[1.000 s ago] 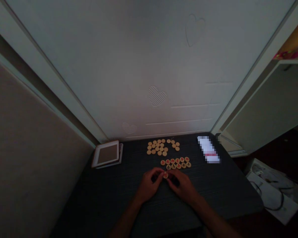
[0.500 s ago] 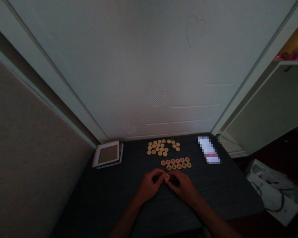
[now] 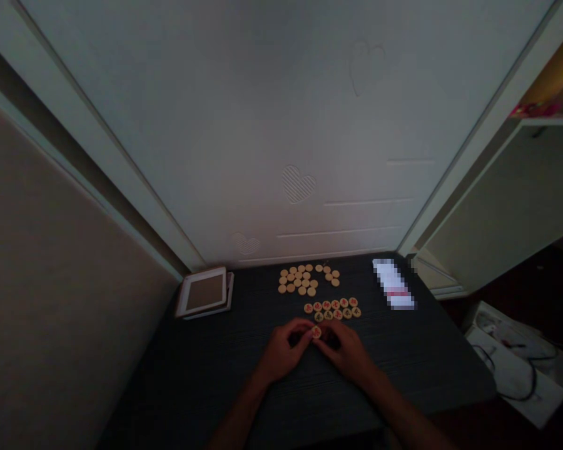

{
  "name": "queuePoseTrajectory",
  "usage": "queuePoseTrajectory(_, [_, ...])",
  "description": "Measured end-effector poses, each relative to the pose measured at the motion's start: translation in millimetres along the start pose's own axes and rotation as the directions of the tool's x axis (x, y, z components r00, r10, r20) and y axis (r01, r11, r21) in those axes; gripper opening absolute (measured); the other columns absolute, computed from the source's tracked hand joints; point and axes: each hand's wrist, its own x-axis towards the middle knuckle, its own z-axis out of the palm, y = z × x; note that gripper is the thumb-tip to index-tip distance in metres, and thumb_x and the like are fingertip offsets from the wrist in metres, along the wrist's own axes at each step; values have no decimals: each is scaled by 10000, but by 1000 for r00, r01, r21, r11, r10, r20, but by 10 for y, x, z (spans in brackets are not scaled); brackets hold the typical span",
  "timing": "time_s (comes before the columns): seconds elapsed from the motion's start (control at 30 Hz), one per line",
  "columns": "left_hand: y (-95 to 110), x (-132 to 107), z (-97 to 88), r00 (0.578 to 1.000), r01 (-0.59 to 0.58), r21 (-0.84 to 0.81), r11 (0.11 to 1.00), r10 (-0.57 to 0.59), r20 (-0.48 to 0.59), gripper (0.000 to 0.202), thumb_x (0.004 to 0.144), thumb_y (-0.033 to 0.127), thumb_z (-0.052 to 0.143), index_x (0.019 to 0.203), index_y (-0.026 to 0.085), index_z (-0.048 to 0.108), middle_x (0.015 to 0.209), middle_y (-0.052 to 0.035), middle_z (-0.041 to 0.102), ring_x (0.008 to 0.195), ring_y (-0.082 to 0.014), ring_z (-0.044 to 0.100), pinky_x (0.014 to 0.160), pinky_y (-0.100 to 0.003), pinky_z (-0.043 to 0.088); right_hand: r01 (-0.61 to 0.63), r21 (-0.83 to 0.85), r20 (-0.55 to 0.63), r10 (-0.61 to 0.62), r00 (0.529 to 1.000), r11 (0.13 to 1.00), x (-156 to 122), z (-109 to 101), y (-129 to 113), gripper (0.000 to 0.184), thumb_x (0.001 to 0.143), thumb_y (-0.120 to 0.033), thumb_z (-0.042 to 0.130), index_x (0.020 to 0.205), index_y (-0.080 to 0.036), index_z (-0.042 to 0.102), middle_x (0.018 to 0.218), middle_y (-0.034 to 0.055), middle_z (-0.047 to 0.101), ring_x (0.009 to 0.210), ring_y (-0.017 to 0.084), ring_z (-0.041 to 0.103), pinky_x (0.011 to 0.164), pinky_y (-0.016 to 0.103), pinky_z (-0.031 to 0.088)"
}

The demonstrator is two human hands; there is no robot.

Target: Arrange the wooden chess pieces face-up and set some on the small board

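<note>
Between the fingertips of both hands is a round wooden Chinese chess piece (image 3: pixel 316 332) with a red character facing up. My left hand (image 3: pixel 287 350) is closed on its left side, thumb and fingers pinching. From the right, my right hand (image 3: pixel 344 350) pinches it too, with its fingertips partly hidden. Just beyond the hands lie two rows of face-up pieces: a back row with red characters (image 3: pixel 335 304) and a front row (image 3: pixel 328 315) of mostly black characters with a red one among them. Farther back sits a loose group of blank-side-up pieces (image 3: pixel 298 283).
The pieces lie on a dark wood-grain table (image 3: pixel 206 375). Framed items (image 3: pixel 206 292) are stacked at its back left, and a blurred white packet (image 3: pixel 394 284) lies at the back right. A pale panel (image 3: pixel 263 125) rises behind. White bags (image 3: pixel 520 369) are on the floor at right.
The held chess piece has shifted slightly away from me and tilted, its red character now showing more clearly. Both hands stay almost in place; the rows are unchanged.
</note>
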Motion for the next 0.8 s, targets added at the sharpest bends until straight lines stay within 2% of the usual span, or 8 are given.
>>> queuePoseTrajectory(0.3, [6, 0, -7, 1000, 6, 29, 1000, -7, 30, 216, 942, 378, 660, 1106, 259, 735, 967, -19, 816, 849, -196, 752, 725, -286, 564, 23, -12, -24, -24, 999, 1000, 14, -54, -110, 224, 954, -223, 606, 1176, -243, 631, 982, 47, 715, 807, 183, 686, 766, 311, 593])
queuePoseTrajectory(0.5, [-39, -10, -5, 1000, -19, 98, 995, 18, 16, 255, 889, 335, 720, 1135, 268, 734, 907, 0, 799, 781, -178, 710, 703, -274, 541, -8, -10, -24, 8, 1000, 1000, 12, -47, -103, 199, 980, -244, 578, 1165, -242, 650, 1028, 58, 736, 865, 196, 707, 796, 318, 589])
queuePoseTrajectory(0.63, [-55, -17, -1, 998, -25, 101, 995, 20, 56, 249, 875, 300, 733, 1122, 273, 737, 927, 14, 794, 797, -168, 706, 724, -263, 526, -74, 4, -24, 74, 997, 997, 13, -32, -74, 147, 970, -331, 618, 1060, -231, 678, 908, 37, 740, 769, 182, 695, 726, 291, 578])
queuePoseTrajectory(0.8, [-59, -28, 4, 995, -17, 141, 990, 4, 97, 244, 851, 273, 755, 1095, 280, 751, 955, 24, 795, 832, -168, 702, 778, -262, 514, -176, -9, -6, 176, 984, 984, 10, -31, -37, 202, 913, -425, 690, 899, -224, 679, 764, 5, 717, 672, 167, 676, 619, 248, 540])
